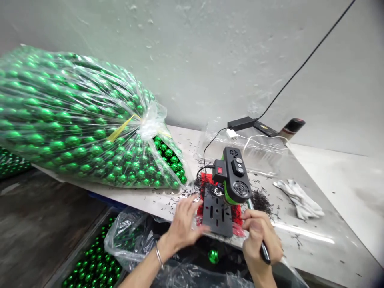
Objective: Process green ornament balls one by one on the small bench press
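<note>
At the front edge of the surface [324, 258], black-handled rod [265, 253] gripped by right hand [261, 234], fingers wrapped round it; long axis slanted, butt toward wearer, metal end pointing away and slightly left, beside black-and-green machine [237, 176]. Left hand [183, 222] left of slotted base plate [217, 216], fingers spread wide, thumb blurred. Shiny green ball [213, 256] below plate. Farther left, tied clear bag [75, 120] of green balls; right, white gloves [301, 200].

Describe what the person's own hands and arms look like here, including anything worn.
The left hand has no glove, with a thin silver bangle at the wrist. The right hand is ungloved too, with nothing visible around its wrist. No sleeves show.
</note>
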The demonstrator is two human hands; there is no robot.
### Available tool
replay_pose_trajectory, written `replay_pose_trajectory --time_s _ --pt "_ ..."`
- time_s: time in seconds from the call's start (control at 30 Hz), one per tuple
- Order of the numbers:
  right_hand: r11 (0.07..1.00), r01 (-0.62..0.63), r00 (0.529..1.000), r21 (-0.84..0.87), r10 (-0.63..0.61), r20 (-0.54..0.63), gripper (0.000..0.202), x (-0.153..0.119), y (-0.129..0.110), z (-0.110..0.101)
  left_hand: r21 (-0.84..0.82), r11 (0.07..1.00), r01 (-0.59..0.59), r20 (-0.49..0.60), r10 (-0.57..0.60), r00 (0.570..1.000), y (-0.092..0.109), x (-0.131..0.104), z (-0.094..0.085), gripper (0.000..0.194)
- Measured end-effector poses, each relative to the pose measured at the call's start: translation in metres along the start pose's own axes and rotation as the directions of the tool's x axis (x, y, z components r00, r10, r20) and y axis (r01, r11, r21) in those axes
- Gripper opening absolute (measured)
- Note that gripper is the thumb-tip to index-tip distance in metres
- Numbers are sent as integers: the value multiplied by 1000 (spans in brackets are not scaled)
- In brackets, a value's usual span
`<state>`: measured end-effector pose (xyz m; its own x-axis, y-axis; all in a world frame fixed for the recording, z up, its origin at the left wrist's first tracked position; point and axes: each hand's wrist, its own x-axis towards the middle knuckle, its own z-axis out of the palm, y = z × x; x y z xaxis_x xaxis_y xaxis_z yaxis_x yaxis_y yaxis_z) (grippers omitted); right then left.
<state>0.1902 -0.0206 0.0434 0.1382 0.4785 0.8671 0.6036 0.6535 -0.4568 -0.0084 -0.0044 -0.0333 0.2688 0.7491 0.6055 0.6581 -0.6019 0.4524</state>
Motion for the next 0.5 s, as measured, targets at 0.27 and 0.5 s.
replay_pose_trajectory --time_s 0.27,0.5 --pt "1000 -4 1000 0 4 -11 28 -1 -1 1 450 851 269 -81 -261 962 -73 99 -37 33" --pt "999 -32 999 -1 32 -6 27 -4 -2 1 219 924 313 -162 -282 946 -68 87 -46 30"
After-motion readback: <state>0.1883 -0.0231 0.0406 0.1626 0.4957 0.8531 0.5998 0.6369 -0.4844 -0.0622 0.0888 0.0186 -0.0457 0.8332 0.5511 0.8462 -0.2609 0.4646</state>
